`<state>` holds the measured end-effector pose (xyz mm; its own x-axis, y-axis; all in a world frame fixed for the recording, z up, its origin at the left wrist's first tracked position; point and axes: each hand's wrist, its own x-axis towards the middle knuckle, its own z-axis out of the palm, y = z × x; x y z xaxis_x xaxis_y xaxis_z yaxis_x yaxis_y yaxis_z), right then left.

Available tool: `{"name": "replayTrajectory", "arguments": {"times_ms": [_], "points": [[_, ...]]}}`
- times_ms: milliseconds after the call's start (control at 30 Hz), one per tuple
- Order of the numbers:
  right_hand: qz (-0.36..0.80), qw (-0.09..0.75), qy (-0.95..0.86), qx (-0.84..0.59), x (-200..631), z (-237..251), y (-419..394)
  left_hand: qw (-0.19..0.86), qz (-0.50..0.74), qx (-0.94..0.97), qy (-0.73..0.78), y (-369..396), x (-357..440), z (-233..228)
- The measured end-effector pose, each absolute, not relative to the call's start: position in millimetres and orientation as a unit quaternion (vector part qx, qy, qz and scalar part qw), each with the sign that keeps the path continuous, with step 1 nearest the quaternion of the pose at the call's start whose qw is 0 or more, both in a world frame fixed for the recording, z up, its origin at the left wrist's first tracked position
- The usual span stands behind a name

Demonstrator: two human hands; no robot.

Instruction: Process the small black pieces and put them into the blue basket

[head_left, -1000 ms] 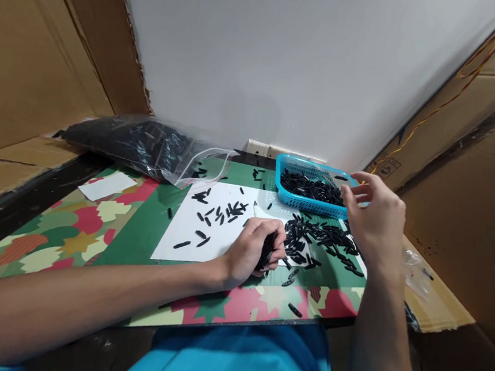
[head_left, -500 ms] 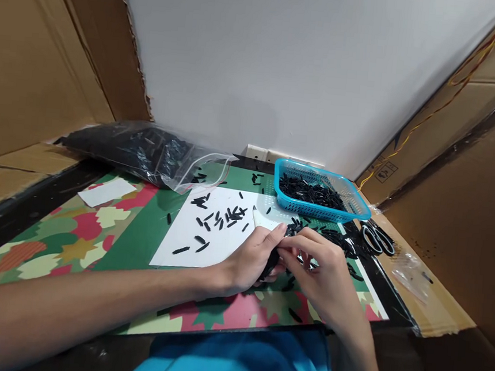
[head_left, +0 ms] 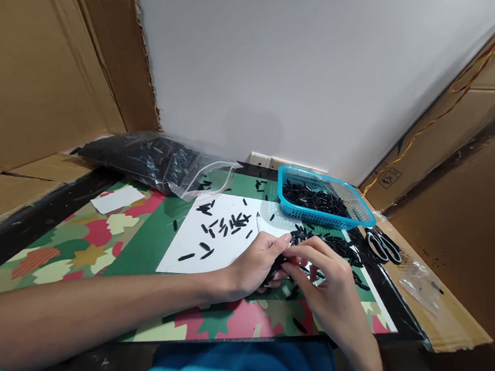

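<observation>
The small black pieces (head_left: 275, 267) sit as a bunch inside the left hand (head_left: 254, 265), which is curled closed around them, low over the green mat (head_left: 147, 246) at the near edge of the white paper (head_left: 220, 246). The right hand (head_left: 329, 285) meets it from the right, and its fingertips (head_left: 296, 263) pinch at the bunch; I cannot tell if one piece is already between them. To do this well, I think the left hand should keep a firm but gentle grip, so that only one piece slides out at a time and no others fall.

More loose pieces (head_left: 341, 248) lie just beside the hands, others on the paper. Behind them stands a blue basket (head_left: 363, 217), with scissors (head_left: 381, 246) to its right and a plastic bag (head_left: 154, 163) on the far left.

No brand is readable. A cardboard box (head_left: 389, 177) carries printed marks, too small to read.
</observation>
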<state>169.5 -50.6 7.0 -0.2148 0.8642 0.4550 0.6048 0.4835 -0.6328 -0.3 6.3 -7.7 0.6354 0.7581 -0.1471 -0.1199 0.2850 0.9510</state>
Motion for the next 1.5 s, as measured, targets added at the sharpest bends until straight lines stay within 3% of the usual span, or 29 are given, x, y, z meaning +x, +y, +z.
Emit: {"name": "replayTrajectory", "arguments": {"times_ms": [500, 1167, 1500], "points": [[0.092, 0.378, -0.78, -0.49, 165.6, -1.6, -49.9, 0.741, 0.307, 0.509, 0.312, 4.4, -0.1, -9.1], [0.22, 0.525, -0.668, -0.479, 178.6, -3.9, -47.6, 0.75, 0.316, 0.514, 0.272, 8.1, -2.9, -7.3], [0.199, 0.493, -0.689, -0.492, 187.2, -4.9, -45.9, 0.744, 0.317, 0.516, 0.281, 7.1, -2.6, -6.7]]}}
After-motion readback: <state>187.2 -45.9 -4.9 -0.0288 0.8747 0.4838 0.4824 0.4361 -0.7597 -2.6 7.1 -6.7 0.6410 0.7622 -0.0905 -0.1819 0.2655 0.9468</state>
